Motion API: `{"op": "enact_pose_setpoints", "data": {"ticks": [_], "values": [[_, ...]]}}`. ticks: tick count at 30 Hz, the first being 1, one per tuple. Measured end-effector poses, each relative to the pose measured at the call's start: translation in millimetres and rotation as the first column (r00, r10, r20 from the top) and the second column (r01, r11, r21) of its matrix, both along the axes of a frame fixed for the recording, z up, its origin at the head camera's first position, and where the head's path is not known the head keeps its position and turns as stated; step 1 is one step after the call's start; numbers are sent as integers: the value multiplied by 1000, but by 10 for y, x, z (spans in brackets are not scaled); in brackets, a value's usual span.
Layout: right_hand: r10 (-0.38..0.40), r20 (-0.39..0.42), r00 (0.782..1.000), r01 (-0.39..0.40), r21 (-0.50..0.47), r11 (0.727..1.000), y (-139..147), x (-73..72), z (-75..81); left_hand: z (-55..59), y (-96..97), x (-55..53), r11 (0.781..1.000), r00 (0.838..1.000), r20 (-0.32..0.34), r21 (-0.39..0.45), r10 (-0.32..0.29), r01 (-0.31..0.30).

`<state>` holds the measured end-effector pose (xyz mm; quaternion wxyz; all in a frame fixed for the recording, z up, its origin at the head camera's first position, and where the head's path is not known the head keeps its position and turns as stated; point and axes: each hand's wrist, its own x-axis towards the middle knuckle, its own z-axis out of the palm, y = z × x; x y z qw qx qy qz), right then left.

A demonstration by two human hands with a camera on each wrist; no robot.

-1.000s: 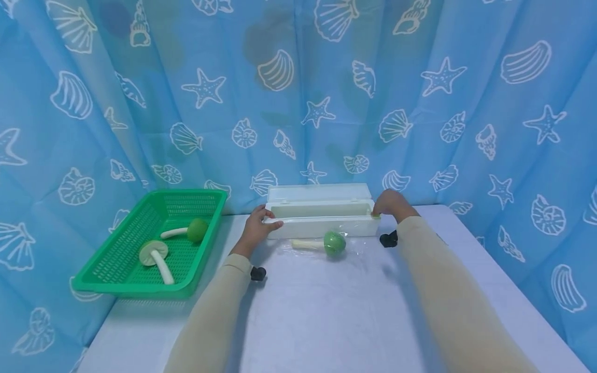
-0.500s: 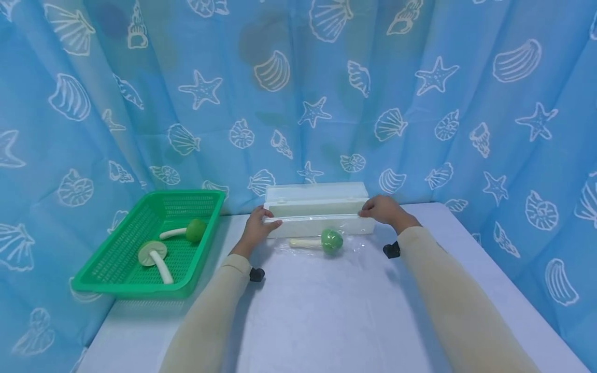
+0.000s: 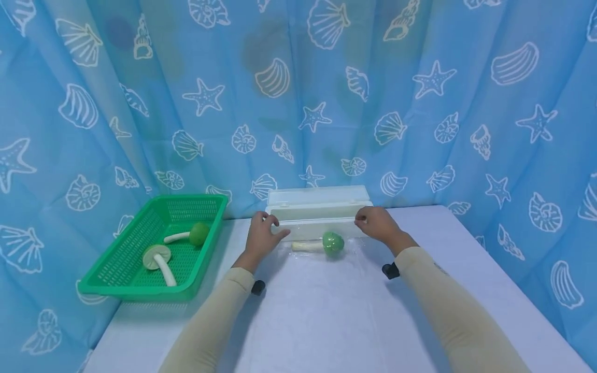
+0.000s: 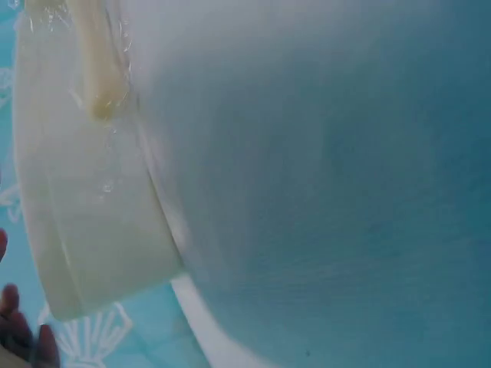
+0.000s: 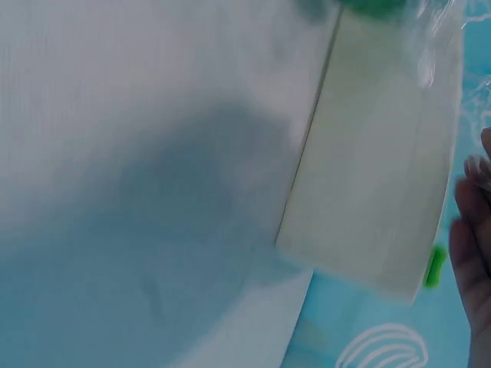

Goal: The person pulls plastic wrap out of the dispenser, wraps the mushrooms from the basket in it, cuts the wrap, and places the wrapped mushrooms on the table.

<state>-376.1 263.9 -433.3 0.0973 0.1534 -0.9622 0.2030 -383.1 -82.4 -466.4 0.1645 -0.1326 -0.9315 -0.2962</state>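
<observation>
A long white box (image 3: 322, 211) with its lid raised stands at the table's back; it looks like a cling film dispenser. Clear cling film (image 3: 359, 249) spreads from its front over a toy mushroom (image 3: 333, 244) with a green cap and pale stem. At the box's left end is my left hand (image 3: 262, 239), thumb and index finger apart; whether it touches the film is unclear. My right hand (image 3: 380, 225) pinches the film's edge near the right end, thumb against fingers. In the right wrist view a small green piece (image 5: 435, 267) shows at the box's end.
A green mesh basket (image 3: 193, 285) stands on the left of the white-covered table (image 3: 322, 316), holding two more toy mushrooms (image 3: 198, 234). A blue shell-patterned curtain (image 3: 224, 67) hangs behind and at both sides.
My right hand has moved left from the box's right end and come slightly forward. My left hand has come off the box's left end, its fingers shifting. The mushroom stays in place.
</observation>
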Motion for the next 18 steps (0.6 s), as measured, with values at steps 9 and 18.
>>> {"op": "enact_pose_setpoints", "data": {"ticks": [9, 18], "values": [[43, 203, 978, 8, -243, 970, -314, 70, -39, 43, 131, 52, 975, 955, 213, 126, -207, 183], [91, 398, 913, 27, -280, 960, -492, 78, -153, -7, 143, 55, 928, 921, 293, 343, -255, 148]]}}
